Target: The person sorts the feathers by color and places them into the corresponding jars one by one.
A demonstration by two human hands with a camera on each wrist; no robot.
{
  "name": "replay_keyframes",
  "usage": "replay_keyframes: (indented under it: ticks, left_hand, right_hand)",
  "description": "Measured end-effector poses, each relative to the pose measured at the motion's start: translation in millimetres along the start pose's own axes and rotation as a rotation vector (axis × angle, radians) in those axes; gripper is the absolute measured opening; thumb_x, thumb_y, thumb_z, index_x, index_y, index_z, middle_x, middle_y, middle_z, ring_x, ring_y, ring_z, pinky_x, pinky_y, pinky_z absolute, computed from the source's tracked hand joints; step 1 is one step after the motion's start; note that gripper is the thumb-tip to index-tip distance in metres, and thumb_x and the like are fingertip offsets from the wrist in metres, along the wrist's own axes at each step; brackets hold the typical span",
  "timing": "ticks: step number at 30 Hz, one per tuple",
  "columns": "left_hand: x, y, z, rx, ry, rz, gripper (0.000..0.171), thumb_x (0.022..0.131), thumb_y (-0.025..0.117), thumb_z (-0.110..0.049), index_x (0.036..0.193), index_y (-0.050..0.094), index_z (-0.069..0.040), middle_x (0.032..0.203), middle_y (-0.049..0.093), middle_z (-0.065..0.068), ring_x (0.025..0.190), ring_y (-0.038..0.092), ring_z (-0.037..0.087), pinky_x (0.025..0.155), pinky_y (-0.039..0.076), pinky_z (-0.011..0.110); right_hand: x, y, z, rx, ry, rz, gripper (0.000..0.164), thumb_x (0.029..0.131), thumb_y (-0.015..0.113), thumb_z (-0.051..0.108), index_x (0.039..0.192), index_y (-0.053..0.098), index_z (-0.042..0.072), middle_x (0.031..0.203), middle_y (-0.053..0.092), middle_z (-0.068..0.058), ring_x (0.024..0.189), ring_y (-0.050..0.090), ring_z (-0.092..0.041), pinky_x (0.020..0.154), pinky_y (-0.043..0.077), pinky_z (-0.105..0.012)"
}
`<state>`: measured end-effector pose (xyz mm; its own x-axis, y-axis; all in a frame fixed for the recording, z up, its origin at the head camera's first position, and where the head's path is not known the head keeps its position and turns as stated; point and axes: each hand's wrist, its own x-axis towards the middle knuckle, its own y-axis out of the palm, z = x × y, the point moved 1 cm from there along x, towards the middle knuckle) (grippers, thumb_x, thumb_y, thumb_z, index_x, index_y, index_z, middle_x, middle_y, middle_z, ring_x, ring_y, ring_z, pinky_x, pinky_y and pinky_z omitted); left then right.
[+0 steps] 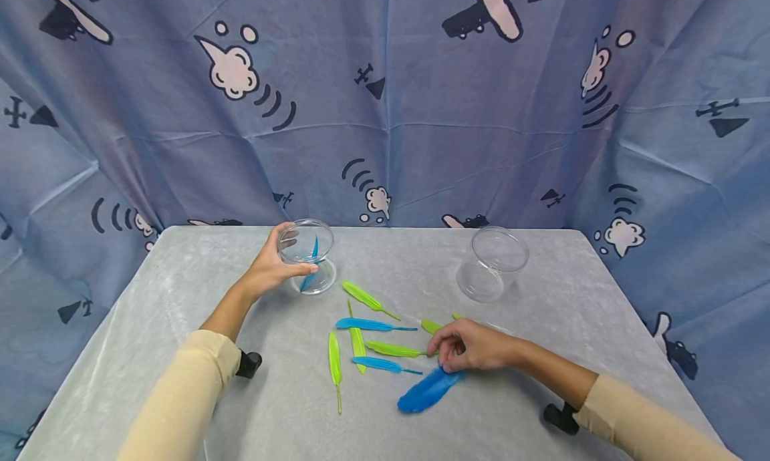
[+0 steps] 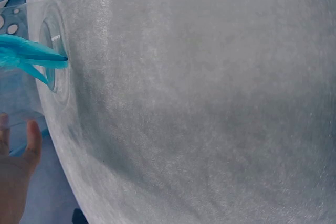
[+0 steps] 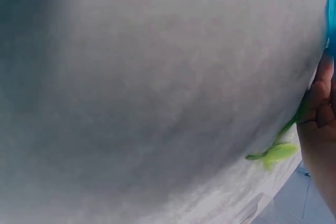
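Observation:
My left hand [image 1: 266, 268] grips a clear plastic cup [image 1: 325, 274] at the table's back left, thumb in front and fingers around the far side. Blue feathers [image 2: 31, 53] stand inside that cup. Over the front right, my right hand [image 1: 481, 346] pinches a wide, fluffy blue feather [image 1: 424, 392] between thumb and fingertips, its tip pointing left toward the front. Left of this hand lie two slim blue feathers [image 1: 374, 325] and several green feathers [image 1: 334, 361]. Another green feather [image 1: 430, 326] is partly hidden behind the right hand.
A second clear cup [image 1: 481, 284] stands upright at the back right, with no feathers seen in it. The grey cloth-covered table [image 1: 289, 407] ends at a patterned blue curtain [image 1: 337, 100] behind and at both sides.

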<state>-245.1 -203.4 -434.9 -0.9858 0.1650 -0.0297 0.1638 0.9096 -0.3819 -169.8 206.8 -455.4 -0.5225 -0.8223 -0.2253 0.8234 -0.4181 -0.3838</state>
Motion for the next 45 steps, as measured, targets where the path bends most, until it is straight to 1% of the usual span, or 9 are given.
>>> replay_keyframes:
  ticks: [5,10,15,25,29,33,37,40,45]
  left_hand:
    - [-0.2,-0.1,0.4,-0.001,-0.001,0.0,0.107,0.079,0.086,-0.026,0.157,0.013,-0.015,0.159,0.026,0.017,0.147,0.024,0.036,0.112,0.032,0.057]
    - [-0.1,0.1,1.1,0.002,-0.003,0.002,0.108,0.079,0.086,-0.027,0.157,0.013,-0.016,0.159,0.026,0.016,0.147,0.024,0.036,0.113,0.031,0.057]
    - [0.1,0.5,1.8,-0.002,-0.003,0.0,0.108,0.079,0.087,-0.027,0.157,0.013,-0.017,0.159,0.027,0.015,0.146,0.025,0.036,0.112,0.032,0.057]
    - [-0.4,1.5,0.8,0.001,-0.002,-0.002,0.107,0.079,0.087,-0.027,0.157,0.014,-0.017,0.159,0.027,0.016,0.146,0.025,0.036,0.112,0.033,0.057]
    - [-0.4,1.0,-0.1,0.002,-0.003,-0.005,0.107,0.078,0.087,-0.027,0.157,0.014,-0.017,0.159,0.027,0.016,0.146,0.025,0.037,0.112,0.031,0.057]
    - [-0.4,1.0,-0.1,0.0,-0.006,-0.005,0.108,0.078,0.087,-0.027,0.157,0.015,-0.017,0.159,0.027,0.016,0.146,0.025,0.036,0.113,0.031,0.057]
    - [-0.8,0.8,-0.2,0.004,-0.006,-0.008,0.107,0.078,0.087,-0.026,0.157,0.015,-0.017,0.158,0.027,0.016,0.146,0.025,0.036,0.113,0.031,0.057]
    - [-0.9,0.0,-1.1,0.009,-0.008,-0.007,0.107,0.078,0.087,-0.027,0.157,0.014,-0.017,0.159,0.027,0.015,0.146,0.025,0.036,0.113,0.031,0.057]
    - [-1.2,-0.2,-2.3,0.005,-0.006,-0.003,0.107,0.079,0.086,-0.026,0.157,0.013,-0.017,0.159,0.026,0.016,0.147,0.024,0.036,0.112,0.032,0.057]
  right_hand:
    - [2.5,-0.9,0.6,0.014,-0.008,0.003,0.021,0.087,0.07,-0.003,0.109,0.068,-0.002,0.086,0.068,-0.007,0.077,0.061,-0.007,0.069,0.051,-0.02]
    - [4.3,-2.9,2.1,0.037,-0.015,0.021,0.022,0.087,0.068,-0.006,0.109,0.067,-0.006,0.085,0.067,-0.01,0.075,0.061,-0.007,0.069,0.053,-0.02]
    - [6.9,-5.6,6.8,0.058,-0.002,0.005,0.023,0.089,0.068,-0.004,0.111,0.065,-0.008,0.087,0.067,-0.01,0.075,0.06,-0.007,0.069,0.052,-0.019]
    - [18.5,-13.2,22.4,0.061,-0.002,-0.096,0.024,0.093,0.066,0.001,0.115,0.063,-0.01,0.093,0.069,-0.011,0.081,0.064,-0.011,0.074,0.054,-0.022]
    - [27.3,-15.2,27.0,0.078,-0.017,-0.147,0.025,0.094,0.066,0.002,0.115,0.062,-0.012,0.095,0.07,-0.015,0.085,0.066,-0.013,0.077,0.055,-0.023]
    - [35.2,-17.4,30.8,0.094,-0.004,-0.197,0.026,0.094,0.066,0.001,0.116,0.062,-0.013,0.097,0.069,-0.016,0.088,0.067,-0.015,0.08,0.055,-0.024]
    - [42.2,-21.8,36.0,0.106,0.013,-0.248,0.027,0.095,0.065,0.002,0.117,0.061,-0.013,0.099,0.07,-0.015,0.09,0.067,-0.016,0.081,0.055,-0.024]
    - [49.2,-25.9,41.5,0.104,0.022,-0.291,0.028,0.095,0.066,0.005,0.117,0.062,-0.012,0.1,0.07,-0.012,0.089,0.066,-0.018,0.079,0.055,-0.024]
    - [60.7,-36.8,54.9,0.112,0.006,-0.355,0.025,0.095,0.067,0.005,0.115,0.064,-0.008,0.1,0.069,-0.01,0.089,0.065,-0.018,0.08,0.054,-0.025]
